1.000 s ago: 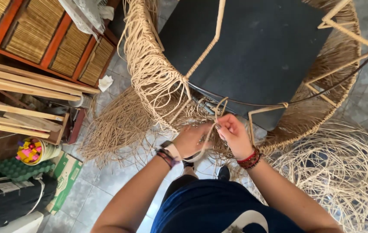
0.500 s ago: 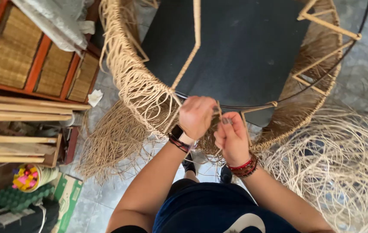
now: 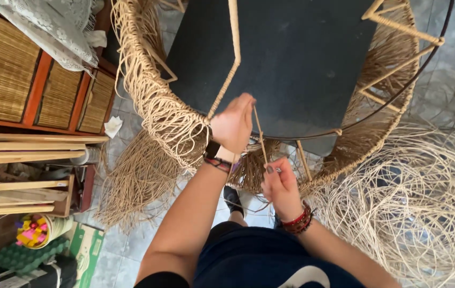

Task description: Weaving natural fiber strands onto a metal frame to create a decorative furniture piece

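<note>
1. Head view: the left hand (image 3: 234, 124) is raised above the rim of a large round woven frame (image 3: 152, 101), its grip closed on the upper end of a thin pale strand (image 3: 260, 136).
2. The right hand (image 3: 279, 184) sits lower, near the body, grip pinched shut on the same strand's lower end, so the strand runs taut between both hands, just beside the frame's dark metal ring (image 3: 398, 96).
3. Loose fibre ends hang from the frame's edge.
4. A tangled pile of pale cane (image 3: 419, 202) lies on the tiled floor (image 3: 126, 245) to the right.
5. Wooden slats (image 3: 25, 146) lie at the left.
</note>
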